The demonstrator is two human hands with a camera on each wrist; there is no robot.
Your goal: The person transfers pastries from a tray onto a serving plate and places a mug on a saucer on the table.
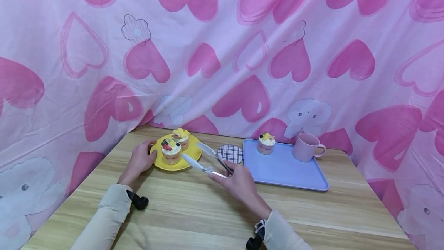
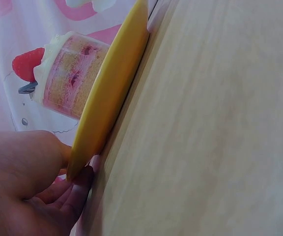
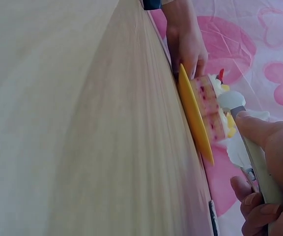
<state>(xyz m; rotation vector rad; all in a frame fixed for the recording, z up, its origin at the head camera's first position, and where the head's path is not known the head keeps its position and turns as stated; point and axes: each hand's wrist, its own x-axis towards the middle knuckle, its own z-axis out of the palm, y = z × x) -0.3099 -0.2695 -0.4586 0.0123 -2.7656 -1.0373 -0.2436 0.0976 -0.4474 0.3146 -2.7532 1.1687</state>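
My left hand [image 1: 141, 160] pinches the left rim of a round yellow plate [image 1: 194, 152], thumb above and fingers under it in the left wrist view. Two clear cups of layered cake stand upright on the plate. The nearer cake cup [image 1: 171, 156] is topped with cream, strawberry and a blueberry; the farther cake cup [image 1: 184, 142] carries yellow fruit. In my right hand [image 1: 240, 182] is a pair of tongs [image 1: 190, 162] with white tips. The tips are spread apart near the plate's right side, with nothing between them.
A checked round coaster [image 1: 230, 153] lies right of the plate. Beside it, a blue tray [image 1: 284, 174] bears a third cake cup [image 1: 265, 147] and a pink mug [image 1: 305, 150]. A pink heart-patterned cloth [image 1: 222, 68] hangs behind the wooden table [image 1: 180, 219].
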